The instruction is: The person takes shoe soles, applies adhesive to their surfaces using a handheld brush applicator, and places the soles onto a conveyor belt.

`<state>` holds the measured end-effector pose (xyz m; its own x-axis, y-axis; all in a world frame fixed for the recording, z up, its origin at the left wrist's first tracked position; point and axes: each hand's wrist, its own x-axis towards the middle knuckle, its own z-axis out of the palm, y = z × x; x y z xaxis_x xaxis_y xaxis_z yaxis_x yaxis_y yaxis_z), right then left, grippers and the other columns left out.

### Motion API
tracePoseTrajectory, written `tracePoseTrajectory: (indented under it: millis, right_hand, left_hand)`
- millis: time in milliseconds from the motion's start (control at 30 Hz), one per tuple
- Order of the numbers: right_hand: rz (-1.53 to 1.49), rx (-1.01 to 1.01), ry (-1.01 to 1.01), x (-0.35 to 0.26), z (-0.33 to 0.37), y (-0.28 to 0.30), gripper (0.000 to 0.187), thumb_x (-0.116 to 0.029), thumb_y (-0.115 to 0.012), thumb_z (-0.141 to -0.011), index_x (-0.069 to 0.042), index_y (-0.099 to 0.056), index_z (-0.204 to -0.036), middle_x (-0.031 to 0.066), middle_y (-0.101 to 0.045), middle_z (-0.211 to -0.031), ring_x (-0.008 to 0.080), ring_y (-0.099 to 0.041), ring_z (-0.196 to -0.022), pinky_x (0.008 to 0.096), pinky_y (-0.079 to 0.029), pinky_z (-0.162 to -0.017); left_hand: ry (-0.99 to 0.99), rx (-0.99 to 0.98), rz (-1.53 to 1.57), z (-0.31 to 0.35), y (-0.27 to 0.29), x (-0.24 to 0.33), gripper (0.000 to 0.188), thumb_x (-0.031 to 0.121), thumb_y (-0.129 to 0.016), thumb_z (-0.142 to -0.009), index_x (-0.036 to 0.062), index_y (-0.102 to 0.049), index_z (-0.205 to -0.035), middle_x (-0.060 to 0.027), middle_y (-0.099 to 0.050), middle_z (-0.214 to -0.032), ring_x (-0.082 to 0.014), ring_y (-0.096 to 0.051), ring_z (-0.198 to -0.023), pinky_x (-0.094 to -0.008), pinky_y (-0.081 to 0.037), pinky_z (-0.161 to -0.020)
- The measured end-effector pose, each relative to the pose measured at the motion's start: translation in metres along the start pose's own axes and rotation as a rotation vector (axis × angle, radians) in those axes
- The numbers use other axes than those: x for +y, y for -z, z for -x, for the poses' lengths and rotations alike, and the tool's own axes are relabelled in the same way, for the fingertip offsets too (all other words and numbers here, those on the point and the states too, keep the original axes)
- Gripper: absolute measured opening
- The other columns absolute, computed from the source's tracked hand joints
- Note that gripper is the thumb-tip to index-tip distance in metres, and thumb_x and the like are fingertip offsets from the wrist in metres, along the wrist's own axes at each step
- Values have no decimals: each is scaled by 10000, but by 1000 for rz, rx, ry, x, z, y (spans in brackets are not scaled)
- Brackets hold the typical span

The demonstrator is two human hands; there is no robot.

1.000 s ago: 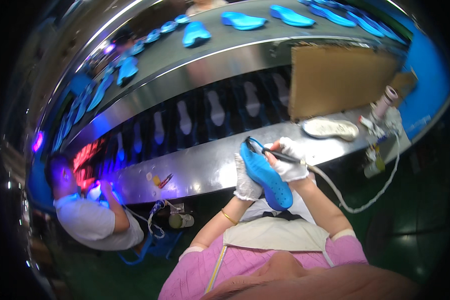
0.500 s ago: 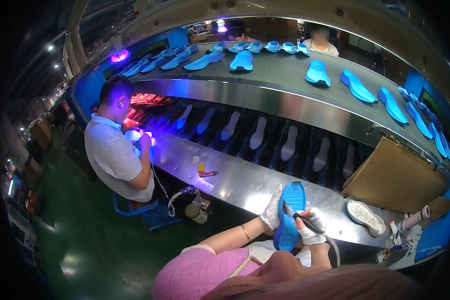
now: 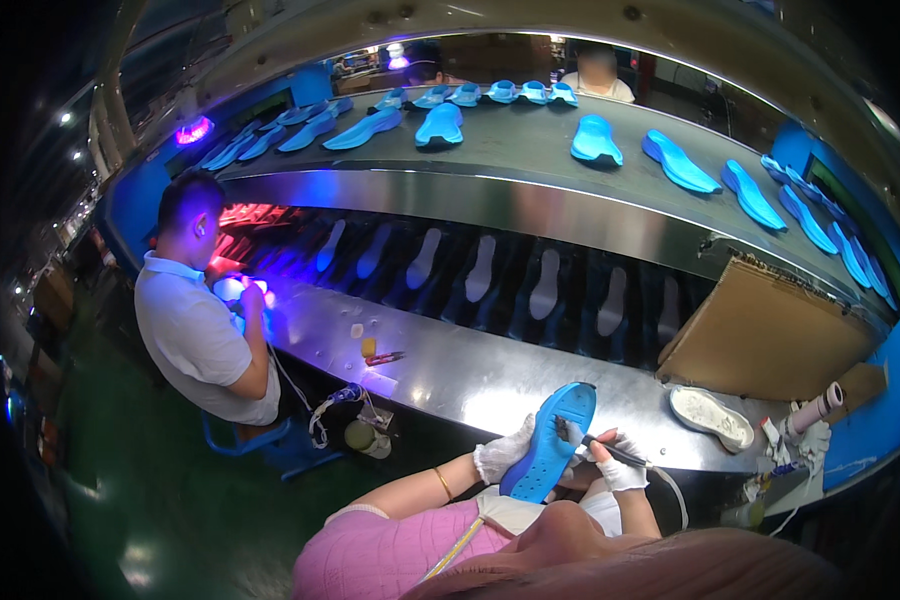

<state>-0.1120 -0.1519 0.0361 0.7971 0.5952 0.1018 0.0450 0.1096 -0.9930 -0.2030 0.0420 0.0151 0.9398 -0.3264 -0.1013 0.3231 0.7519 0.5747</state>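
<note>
The left hand (image 3: 503, 455), in a white glove, is bent around the left edge of a blue shoe sole (image 3: 532, 462), its fingers mostly hidden behind the sole, so how far they spread cannot be told; the right hand (image 3: 623, 463), in a white glove with bare fingertips showing, is closed narrowly on a black-handled brush (image 3: 618, 453), thumb and fingers pinched near its front, with a pale hose (image 3: 678, 494) running from the rear. The sole is held up in front of the person, at the near edge of the metal bench (image 3: 450, 380), its hollowed face turned up toward the view and the brush head resting against it about midway along. Its long axis slants from lower left, at the end dotted with small holes, to upper right, where the ribbed end points over the bench. Half a second ago the sole stood nearly upright in view; now it leans farther right, and the brush head, then close to the left edge, sits farther in. A white sole (image 3: 712, 418) lies on the bench to the right, beside a cardboard sheet (image 3: 770, 330), both unmoved
</note>
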Motion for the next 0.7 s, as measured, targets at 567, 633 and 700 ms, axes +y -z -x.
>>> tracePoseTrajectory:
  millis: [567,633,700]
  right_hand:
    - [-248,-138,-211,-41,-8,-21,65,-28,-651,-805,-36,-610,-854,73,-632,-788,115,-610,-663,224,-488,-612]
    - [-181,39,48,-35,-14,-23,61,-45,-655,-809,-36,-616,-855,58,-633,-784,102,-596,-637,221,-470,-592]
    - [-73,90,111,-32,-17,-22,74,-38,-652,-812,-37,-606,-869,50,-630,-788,101,-591,-647,227,-471,-602]
  left_hand:
    - [-291,-155,219,-47,-18,46,1071,863,-291,-634,45,-391,-1319,-141,-516,-1238,-283,-528,-1111,-439,-451,-932]
    - [-346,-125,189,-50,-26,51,1083,867,-317,-617,51,-382,-1325,-140,-515,-1240,-286,-525,-1114,-441,-451,-934]
    - [-397,-95,159,-55,-29,55,1096,872,-342,-599,56,-374,-1331,-138,-514,-1242,-288,-523,-1117,-443,-450,-936]
